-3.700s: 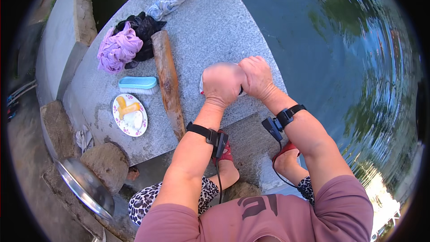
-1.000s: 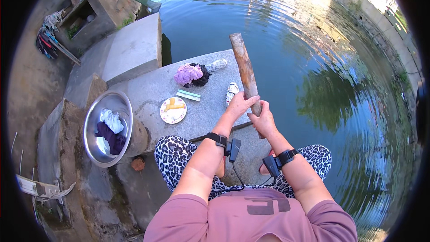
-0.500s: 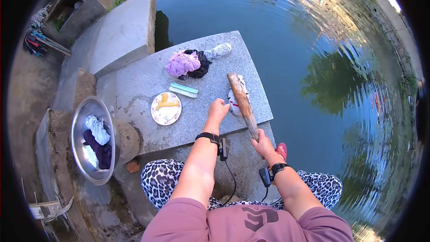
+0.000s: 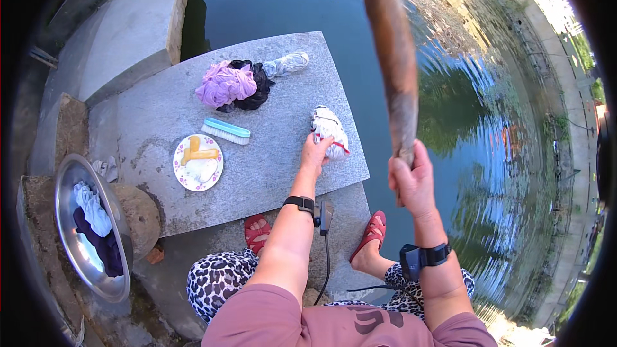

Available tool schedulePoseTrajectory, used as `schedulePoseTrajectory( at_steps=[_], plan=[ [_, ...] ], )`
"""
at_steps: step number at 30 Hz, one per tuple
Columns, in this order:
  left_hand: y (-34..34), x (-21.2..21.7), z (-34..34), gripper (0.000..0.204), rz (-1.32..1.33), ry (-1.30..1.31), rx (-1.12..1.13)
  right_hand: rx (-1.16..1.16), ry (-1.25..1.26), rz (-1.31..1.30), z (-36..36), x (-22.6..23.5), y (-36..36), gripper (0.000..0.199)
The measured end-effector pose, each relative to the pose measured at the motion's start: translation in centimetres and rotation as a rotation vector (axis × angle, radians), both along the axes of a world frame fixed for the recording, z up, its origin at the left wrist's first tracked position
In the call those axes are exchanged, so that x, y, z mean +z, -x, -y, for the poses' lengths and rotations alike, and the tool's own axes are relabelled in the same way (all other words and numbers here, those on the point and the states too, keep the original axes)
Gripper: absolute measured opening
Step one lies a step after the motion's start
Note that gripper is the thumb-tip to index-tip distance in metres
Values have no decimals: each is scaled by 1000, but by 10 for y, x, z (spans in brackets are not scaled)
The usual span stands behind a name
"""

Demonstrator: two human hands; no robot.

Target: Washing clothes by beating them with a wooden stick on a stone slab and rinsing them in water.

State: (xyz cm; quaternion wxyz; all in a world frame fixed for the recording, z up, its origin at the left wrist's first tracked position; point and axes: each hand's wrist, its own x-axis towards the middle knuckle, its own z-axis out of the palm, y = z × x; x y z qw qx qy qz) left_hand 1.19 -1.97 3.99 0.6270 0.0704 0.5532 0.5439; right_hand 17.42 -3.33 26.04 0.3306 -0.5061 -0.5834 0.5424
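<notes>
My right hand [image 4: 414,180] is closed round the lower end of a thick wooden stick [image 4: 400,64], raised nearly upright over the water's side of the stone slab. My left hand [image 4: 315,153] grips the near end of a folded white cloth [image 4: 329,127] with dark and red edging, which lies near the slab's right edge. Farther back on the slab are a bunched lilac cloth [image 4: 225,85], a black cloth [image 4: 259,92] and a twisted pale cloth [image 4: 287,63]. A blue-backed scrub brush [image 4: 226,131] lies left of my left hand, beside a flowered plate [image 4: 182,173] with yellowish bars and a white piece.
A metal basin [image 4: 121,289] with white and dark cloths sits tilted at the left, by a round stone [image 4: 136,212]. Water [image 4: 270,3] borders the stone slab [image 4: 270,186] at the back and right. A concrete block [image 4: 138,29] rises back left.
The stick has been lifted off the white cloth and swung upright by my right hand. My left hand has come onto the cloth. The view has shifted a little to the right.
</notes>
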Motion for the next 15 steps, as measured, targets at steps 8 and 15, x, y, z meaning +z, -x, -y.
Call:
schedulePoseTrajectory(
  at_steps=[8,15],
  plan=[
    [32,-64,12,54,-672,-143,-25,123,-633,-554,-21,90,55,62],
    [11,-49,36,60,-976,487,-325,260,4,742,63,-268,-56,50]
  ],
)
